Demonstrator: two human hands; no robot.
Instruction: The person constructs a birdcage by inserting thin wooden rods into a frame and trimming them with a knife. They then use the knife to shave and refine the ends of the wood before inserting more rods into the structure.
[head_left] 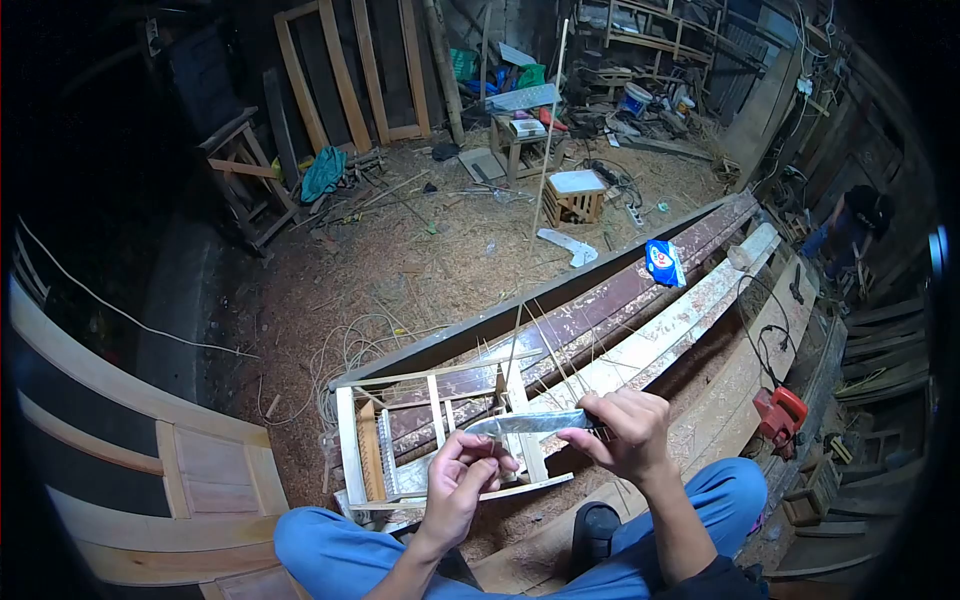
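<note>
My right hand [632,432] is closed round the dark handle of a knife, whose broad metal blade [535,424] points left. Just below the blade's tip, the fingers of my left hand [466,480] are pinched together on a thin stick [516,345] that seems to rise behind the blade; its lower end is mostly hidden. Beneath both hands lies a light wooden frame [347,445] with slats and a toothed-looking strip [372,455]. Several thin sticks [555,345] lean over the planks beyond it.
Long planks [640,345] run away to the right, with a blue-and-white packet [663,263] on them. A red power tool [780,415] with a cord lies at the right. A slatted crate [574,197] stands on the shaving-strewn floor. Another person [860,220] is at far right.
</note>
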